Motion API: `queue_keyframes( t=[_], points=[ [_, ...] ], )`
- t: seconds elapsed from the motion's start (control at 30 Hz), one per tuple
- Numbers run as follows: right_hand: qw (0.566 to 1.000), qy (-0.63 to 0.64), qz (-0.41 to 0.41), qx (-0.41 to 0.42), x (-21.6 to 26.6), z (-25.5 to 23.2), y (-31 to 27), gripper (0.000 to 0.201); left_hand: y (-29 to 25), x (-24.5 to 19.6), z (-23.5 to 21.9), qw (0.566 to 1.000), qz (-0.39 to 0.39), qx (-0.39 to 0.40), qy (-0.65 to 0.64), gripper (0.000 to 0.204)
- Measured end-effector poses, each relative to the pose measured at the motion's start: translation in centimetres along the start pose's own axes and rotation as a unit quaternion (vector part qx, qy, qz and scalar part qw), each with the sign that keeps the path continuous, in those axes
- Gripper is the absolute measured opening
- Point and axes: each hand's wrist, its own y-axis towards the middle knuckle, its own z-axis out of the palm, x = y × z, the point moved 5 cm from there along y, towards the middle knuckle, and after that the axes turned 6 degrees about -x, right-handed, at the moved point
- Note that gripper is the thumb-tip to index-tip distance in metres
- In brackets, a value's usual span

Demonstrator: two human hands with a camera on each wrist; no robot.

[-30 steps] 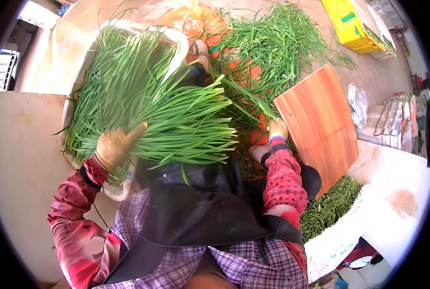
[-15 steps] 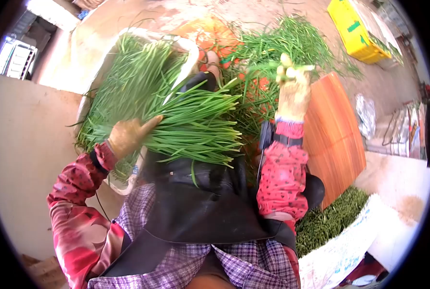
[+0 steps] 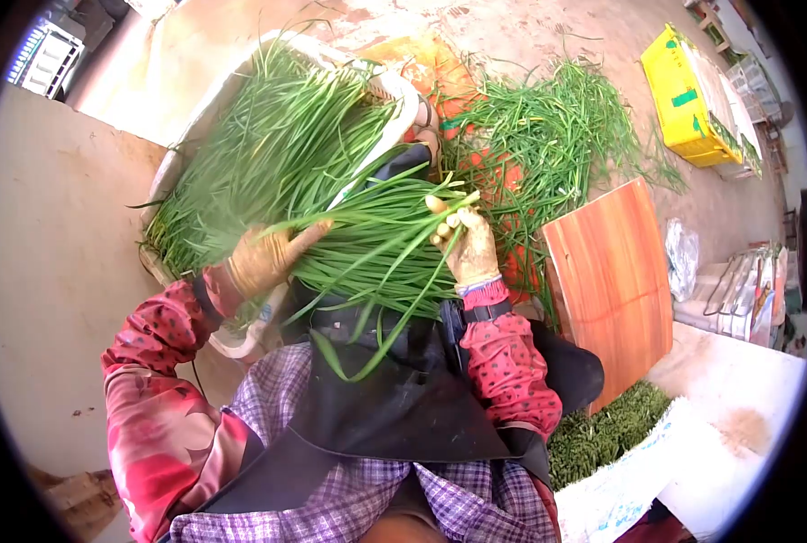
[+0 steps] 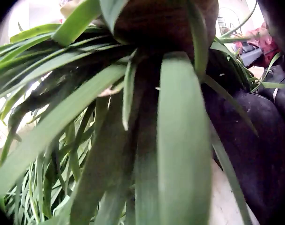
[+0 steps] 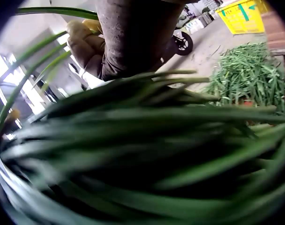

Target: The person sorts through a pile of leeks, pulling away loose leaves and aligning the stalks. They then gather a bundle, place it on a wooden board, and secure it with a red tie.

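A bundle of long green leaves lies across the lap, its cut ends toward the right. My gloved left hand grips the bundle's left part, thumb over the top; in the left wrist view broad leaves hang below that hand. Above the bundle's right end, my gloved right hand pinches a few leaves by their pale ends, and their blades arc down over the dark apron. The right wrist view shows the curled right fingers above the blurred bundle.
A white-rimmed basket full of leaves stands at the left. Loose leaves lie on the floor ahead, with a yellow crate beyond. At the right are a wooden board, a sack with short green pieces, and a clear plastic bag.
My right hand rose from beside the board, then came left to the bundle with a few leaves in its fingers. The left hand keeps its hold; the head view has shifted.
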Motion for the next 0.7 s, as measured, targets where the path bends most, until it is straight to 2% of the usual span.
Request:
queue_keyframes(
  t=[0.07,0.1,0.23,0.33,0.47,0.5,0.7],
  points=[
    [1.000,-0.011,-0.002,-0.026,-0.3,-1.4,-0.8,0.020,0.2,0.0,0.5,0.999,-0.031,0.024,0.005,0.090],
    [1.000,-0.020,-0.006,-0.021,-0.3,-1.5,-1.1,0.019,0.4,-0.2,0.3,0.999,-0.019,0.027,-0.001,0.092],
    [0.994,-0.043,-0.007,-0.096,-0.4,-2.8,-0.8,0.014,0.5,0.1,0.4,0.999,-0.031,0.009,-0.022,0.095],
    [0.989,-0.042,-0.019,-0.139,-0.4,-2.4,-1.2,0.012,0.4,-0.2,0.6,1.000,-0.011,0.026,0.003,0.096],
    [0.976,-0.077,-0.008,-0.205,-0.8,-0.4,-1.3,0.008,1.8,-3.2,-1.8,0.995,0.077,0.069,-0.014,0.086],
    [0.972,-0.078,-0.003,-0.220,-1.1,0.6,-1.5,0.007,2.0,-4.1,-2.1,0.991,0.105,0.080,0.026,0.082],
    [0.974,-0.124,-0.021,-0.190,-3.8,5.1,-1.5,0.010,2.0,-4.6,-1.1,0.977,0.165,0.104,0.092,0.082]
  ],
)
